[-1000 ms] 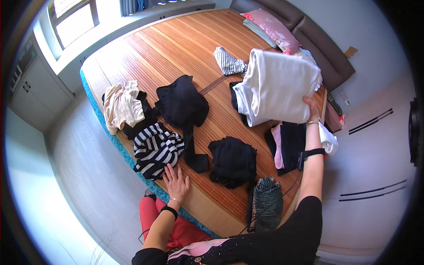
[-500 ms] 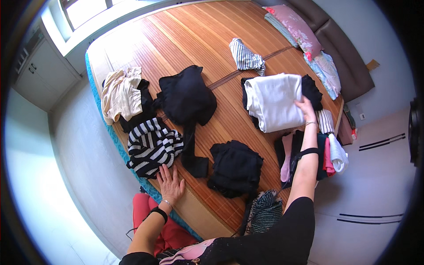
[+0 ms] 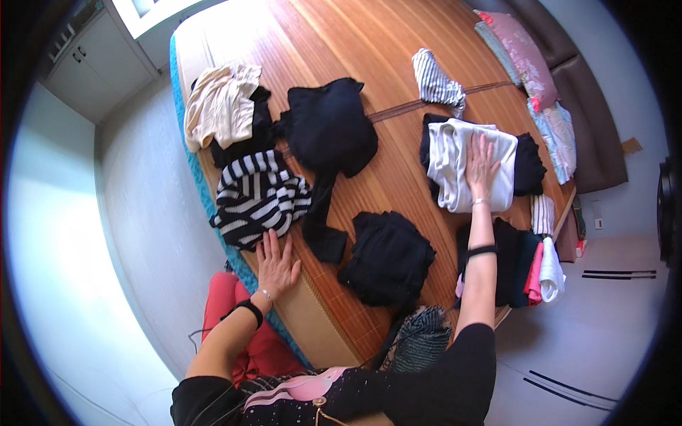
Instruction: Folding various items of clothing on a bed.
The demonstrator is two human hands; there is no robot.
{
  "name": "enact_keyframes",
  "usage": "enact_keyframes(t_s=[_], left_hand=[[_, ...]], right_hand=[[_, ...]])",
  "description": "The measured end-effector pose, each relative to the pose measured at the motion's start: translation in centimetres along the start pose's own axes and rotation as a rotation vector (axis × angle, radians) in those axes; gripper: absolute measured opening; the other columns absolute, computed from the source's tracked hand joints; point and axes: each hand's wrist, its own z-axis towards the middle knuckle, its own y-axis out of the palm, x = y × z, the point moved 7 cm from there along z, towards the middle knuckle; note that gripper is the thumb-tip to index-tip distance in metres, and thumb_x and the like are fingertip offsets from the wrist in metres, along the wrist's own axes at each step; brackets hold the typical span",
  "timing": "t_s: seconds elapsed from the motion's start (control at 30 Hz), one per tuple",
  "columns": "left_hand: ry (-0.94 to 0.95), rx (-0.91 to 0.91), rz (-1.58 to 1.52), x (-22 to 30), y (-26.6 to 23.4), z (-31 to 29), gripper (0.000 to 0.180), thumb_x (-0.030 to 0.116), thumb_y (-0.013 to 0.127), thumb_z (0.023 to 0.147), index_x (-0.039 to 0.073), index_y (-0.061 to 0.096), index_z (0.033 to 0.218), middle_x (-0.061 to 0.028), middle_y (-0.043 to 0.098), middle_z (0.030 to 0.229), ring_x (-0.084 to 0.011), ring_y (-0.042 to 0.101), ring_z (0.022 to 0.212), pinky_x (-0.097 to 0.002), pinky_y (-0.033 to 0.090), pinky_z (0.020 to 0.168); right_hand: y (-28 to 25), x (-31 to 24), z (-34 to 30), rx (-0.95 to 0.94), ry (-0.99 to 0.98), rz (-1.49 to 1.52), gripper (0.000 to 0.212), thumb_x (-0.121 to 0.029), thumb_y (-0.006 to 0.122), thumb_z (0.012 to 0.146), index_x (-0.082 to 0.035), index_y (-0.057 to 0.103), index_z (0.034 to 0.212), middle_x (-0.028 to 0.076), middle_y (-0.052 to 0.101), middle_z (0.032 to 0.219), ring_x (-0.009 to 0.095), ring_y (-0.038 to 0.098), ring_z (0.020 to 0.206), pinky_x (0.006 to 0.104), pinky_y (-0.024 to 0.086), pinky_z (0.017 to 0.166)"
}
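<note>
1. Head view has the right hand (image 3: 481, 167) palm down on the white folded garment (image 3: 504, 174), fingers stretched out and slightly apart, pointing away from the wearer. It's a flat touch rather than a grip, and how hard it's pressing I honestly can't tell.

2. That white garment lies toward the right side of the bed mat (image 3: 401, 167), on top of black clothing (image 3: 529, 167) that pokes out on both sides (looks like a small stack, though how many layers is hidden).

3. Left hand (image 3: 277, 268) is open too, palm down on the tan border (image 3: 305, 310) along the near edge of the bed. Fingers are spread, thumb out to the side, and the fingertips are right at the lower edge of the black-and-white striped garment (image 3: 259, 195). Touching or just beside it, can't call it from this angle.

4. Around the hands: a cream garment (image 3: 222, 106) beyond the striped one, a bunched black garment (image 3: 330, 124) right of that, and a black folded pile (image 3: 391, 259) between the two arms.

5. Folded clothes (image 3: 513, 263) sit in a row just right of the right forearm, and a small striped bundle (image 3: 435, 82) lies beyond the white garment.
</note>
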Motion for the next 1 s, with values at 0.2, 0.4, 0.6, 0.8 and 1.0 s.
enact_keyframes(t_s=[0.2, 0.4, 0.6, 0.8, 1.0], left_hand=[[0.019, 0.017, -0.060, -0.2, 0.4, 0.1, 0.070, 0.041, 0.050, 0.082, 0.007, 0.030, 0.140, -0.0280, 0.007, 0.147, -0.0455, 0.011, 0.134, -0.0556, 0.013, 0.107], [-0.001, 0.077, -0.086, -1.0, -0.3, 0.2, 0.067, 0.043, 0.049, 0.083, 0.011, 0.034, 0.139, -0.0246, 0.014, 0.147, -0.0414, 0.017, 0.134, -0.0554, 0.017, 0.105], [0.027, 0.062, -0.139, -0.7, 0.2, -0.3, 0.068, 0.042, 0.052, 0.082, 0.010, 0.034, 0.139, -0.0255, 0.011, 0.147, -0.0408, 0.012, 0.136, -0.0552, 0.014, 0.107], [0.010, 0.084, -0.167, -0.9, -0.2, -0.5, 0.066, 0.044, 0.050, 0.082, 0.011, 0.037, 0.137, -0.0222, 0.016, 0.147, -0.0371, 0.015, 0.136, -0.0530, 0.016, 0.107], [0.066, 0.120, -0.250, -0.2, -0.6, 0.2, 0.065, 0.042, 0.050, 0.083, 0.009, 0.037, 0.137, -0.0243, 0.016, 0.146, -0.0394, 0.015, 0.136, -0.0546, 0.015, 0.106]], right_hand=[[1.7, 0.5, 2.4, -0.256, 0.192, 0.340, 0.051, -0.045, 0.028, 0.095, -0.024, 0.030, 0.142, 0.004, 0.020, 0.151, 0.031, 0.023, 0.136, 0.0612, 0.019, 0.104], [-6.9, -7.1, 3.6, 0.298, -0.058, 0.373, 0.044, -0.023, 0.055, 0.086, 0.001, 0.049, 0.121, 0.021, 0.050, 0.122, 0.038, 0.045, 0.117, 0.0431, 0.032, 0.103], [-11.8, -33.5, -4.6, -0.179, -0.409, 0.748, 0.103, -0.060, 0.067, 0.069, -0.007, 0.020, 0.144, 0.027, 0.025, 0.143, 0.041, 0.024, 0.134, 0.0581, 0.030, 0.101], [-9.0, -34.1, -1.2, -0.323, -0.216, 0.939, 0.071, -0.011, 0.061, 0.061, -0.009, 0.046, 0.131, 0.026, 0.058, 0.110, 0.040, 0.059, 0.096, 0.0430, 0.049, 0.085], [-5.9, -15.3, 1.5, -0.231, 0.428, 1.727, 0.050, 0.003, 0.059, 0.064, 0.004, 0.058, 0.114, 0.009, 0.065, 0.098, 0.020, 0.062, 0.084, 0.0291, 0.049, 0.079]])
